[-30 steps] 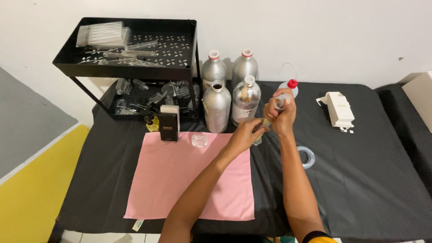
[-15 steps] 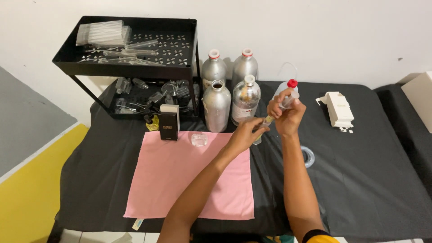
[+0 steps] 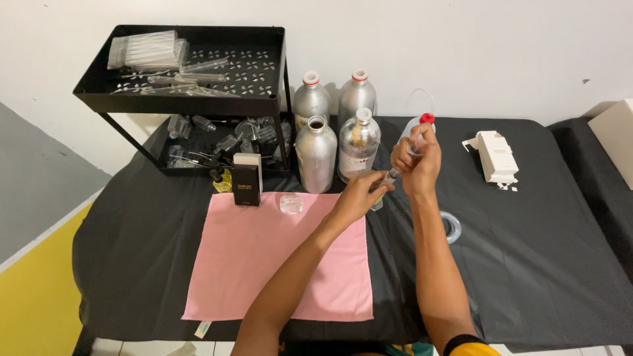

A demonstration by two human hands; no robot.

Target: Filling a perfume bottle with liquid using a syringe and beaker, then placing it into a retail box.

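Observation:
My right hand [image 3: 415,159] grips a clear syringe [image 3: 414,148] and holds it tilted, tip pointing down to the left. My left hand [image 3: 359,193] pinches a small glass vial [image 3: 378,199] under the syringe tip, just above the right edge of the pink cloth [image 3: 264,264]. Both hands are raised in front of several silver metal bottles [image 3: 316,155] and a white squeeze bottle with a red cap [image 3: 424,121]. How much liquid is in the syringe is too small to tell.
A black two-tier rack [image 3: 198,99] with packets and small glass bottles stands at the back left. A black box [image 3: 246,184] and a clear glass cap [image 3: 291,204] sit at the cloth's far edge. A white device [image 3: 496,155] and a tape ring [image 3: 451,227] lie to the right.
My right hand with the syringe has shifted slightly right and down toward the vial. My left hand has stayed almost still.

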